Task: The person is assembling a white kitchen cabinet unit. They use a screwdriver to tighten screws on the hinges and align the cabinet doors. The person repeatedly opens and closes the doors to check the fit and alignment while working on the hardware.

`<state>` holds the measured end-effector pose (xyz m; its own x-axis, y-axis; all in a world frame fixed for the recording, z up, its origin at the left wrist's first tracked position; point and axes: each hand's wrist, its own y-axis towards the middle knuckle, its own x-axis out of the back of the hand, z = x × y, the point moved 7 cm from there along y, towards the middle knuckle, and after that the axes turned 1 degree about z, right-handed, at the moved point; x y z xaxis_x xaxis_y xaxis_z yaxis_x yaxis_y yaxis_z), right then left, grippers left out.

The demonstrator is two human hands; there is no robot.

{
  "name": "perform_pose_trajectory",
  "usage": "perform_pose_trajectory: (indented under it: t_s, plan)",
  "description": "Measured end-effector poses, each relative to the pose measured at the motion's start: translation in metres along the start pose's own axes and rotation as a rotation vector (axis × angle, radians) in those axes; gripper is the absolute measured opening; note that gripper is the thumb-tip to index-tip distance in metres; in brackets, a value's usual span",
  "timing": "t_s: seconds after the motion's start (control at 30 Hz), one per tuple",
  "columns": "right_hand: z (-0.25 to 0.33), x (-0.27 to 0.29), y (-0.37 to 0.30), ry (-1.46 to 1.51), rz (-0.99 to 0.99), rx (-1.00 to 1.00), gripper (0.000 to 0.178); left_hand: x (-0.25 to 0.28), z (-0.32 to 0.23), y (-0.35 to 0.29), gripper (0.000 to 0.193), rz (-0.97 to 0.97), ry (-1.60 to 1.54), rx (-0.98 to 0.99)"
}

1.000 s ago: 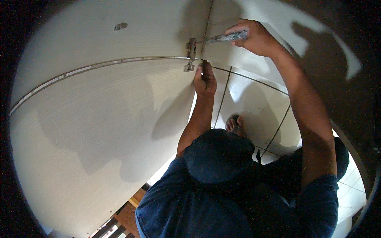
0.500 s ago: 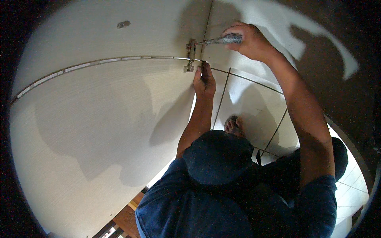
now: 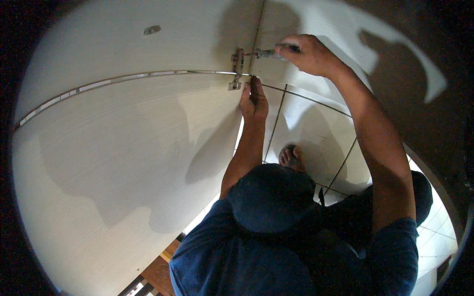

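My right hand (image 3: 308,55) is closed round the handle of a screwdriver (image 3: 266,53), whose shaft points left to a metal hinge (image 3: 239,61). The tip meets the hinge or stops very close to it; that spot is too small to tell. The hinge bridges a pale upper panel (image 3: 197,39) and a pale door panel (image 3: 148,128). Just below the hinge, my left hand (image 3: 255,102) pinches the door panel's corner, thumb on the near face, fingertips partly hidden at the edge.
A small metal plate (image 3: 152,30) sits on the upper panel. White floor tiles (image 3: 296,118) with dark joints lie right of the door panel, with a bare foot (image 3: 291,156) on them. Brown wooden pieces (image 3: 159,276) show at the lower left.
My right hand has turned and shifted slightly downward, its fingers now covering more of the screwdriver handle. My left hand and the hinge stay put.
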<state>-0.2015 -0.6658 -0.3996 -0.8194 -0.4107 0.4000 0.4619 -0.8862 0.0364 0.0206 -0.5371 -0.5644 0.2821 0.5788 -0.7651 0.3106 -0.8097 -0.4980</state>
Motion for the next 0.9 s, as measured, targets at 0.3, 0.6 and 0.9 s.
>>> perform_pose_trajectory:
  t_s: [0.3, 0.6, 0.9]
  plan:
    - [0.001, 0.013, -0.002, -0.082, 0.029, 0.158, 0.035, 0.0, 0.002, 0.004, 0.026, -0.006, -0.003, 0.008]
    - [-0.021, 0.005, 0.005, -0.003, 0.212, -0.27, 0.025, 0.002, 0.002, 0.002, 0.021, -0.007, -0.056, 0.038]
    - [-0.006, 0.014, -0.001, 0.094, -0.082, -0.027, 0.025, -0.006, -0.001, -0.003, 0.027, 0.001, 0.006, -0.026]
